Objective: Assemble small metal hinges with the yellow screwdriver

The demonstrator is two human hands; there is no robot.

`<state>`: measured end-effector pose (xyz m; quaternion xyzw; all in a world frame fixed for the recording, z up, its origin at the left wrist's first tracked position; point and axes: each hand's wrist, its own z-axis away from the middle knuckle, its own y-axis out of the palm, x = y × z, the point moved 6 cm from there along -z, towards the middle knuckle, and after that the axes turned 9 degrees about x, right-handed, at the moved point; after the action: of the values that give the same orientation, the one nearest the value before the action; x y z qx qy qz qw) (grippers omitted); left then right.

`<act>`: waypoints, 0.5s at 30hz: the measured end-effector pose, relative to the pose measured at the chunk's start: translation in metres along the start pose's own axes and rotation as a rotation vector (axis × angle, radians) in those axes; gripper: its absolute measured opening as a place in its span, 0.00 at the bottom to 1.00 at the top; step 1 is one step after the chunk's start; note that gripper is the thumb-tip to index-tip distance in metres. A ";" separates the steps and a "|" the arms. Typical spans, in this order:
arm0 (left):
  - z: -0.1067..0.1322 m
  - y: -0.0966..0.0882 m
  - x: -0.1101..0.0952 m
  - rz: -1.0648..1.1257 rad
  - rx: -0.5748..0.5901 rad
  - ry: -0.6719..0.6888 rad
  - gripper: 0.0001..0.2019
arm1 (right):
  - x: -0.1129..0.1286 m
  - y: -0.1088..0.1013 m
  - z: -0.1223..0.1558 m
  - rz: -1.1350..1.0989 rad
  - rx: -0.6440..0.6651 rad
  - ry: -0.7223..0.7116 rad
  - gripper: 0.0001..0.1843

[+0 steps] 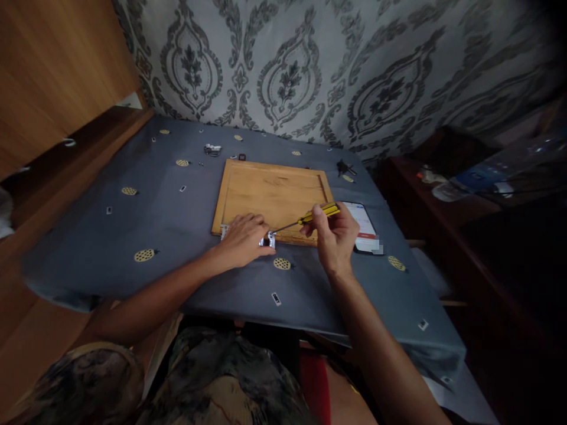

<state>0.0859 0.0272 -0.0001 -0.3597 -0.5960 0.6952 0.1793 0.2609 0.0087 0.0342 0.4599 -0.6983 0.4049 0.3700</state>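
Note:
My right hand (333, 233) is closed around the yellow-and-black handle of a screwdriver (319, 213). Its thin shaft slants down to the left, and the tip meets or nearly meets a small shiny metal piece (270, 239) at the near edge of a wooden board (274, 189). Over that same edge lies my left hand (244, 239), pressing the metal piece down with its fingers bent and the thumb beside it. Most of the piece is hidden under this hand, so its kind does not show.
Right of the board lies a lit phone (361, 227). Behind the board are a white coiled cable (212, 150), a small dark object (242, 157) and a black item (344, 168). A plastic bottle (478, 174) lies on the dark furniture at right. A patterned curtain (287, 77) hangs behind the table.

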 end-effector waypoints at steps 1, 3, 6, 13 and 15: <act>0.000 0.000 0.000 0.001 0.000 0.000 0.14 | 0.000 0.001 0.000 0.000 0.005 0.004 0.22; 0.000 0.001 0.000 0.003 0.000 0.001 0.14 | -0.001 0.001 0.000 -0.002 0.010 0.006 0.23; 0.000 0.001 0.000 0.002 0.001 0.001 0.14 | 0.000 0.003 0.001 -0.012 0.015 -0.004 0.24; 0.000 -0.001 -0.001 -0.009 0.011 -0.011 0.16 | 0.014 0.011 -0.001 -0.022 0.174 -0.032 0.21; 0.000 -0.001 -0.001 -0.012 0.008 -0.010 0.16 | 0.018 0.013 -0.003 -0.011 0.251 -0.023 0.20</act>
<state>0.0863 0.0268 0.0013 -0.3520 -0.5961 0.6983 0.1819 0.2436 0.0081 0.0481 0.5110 -0.6439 0.4819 0.3035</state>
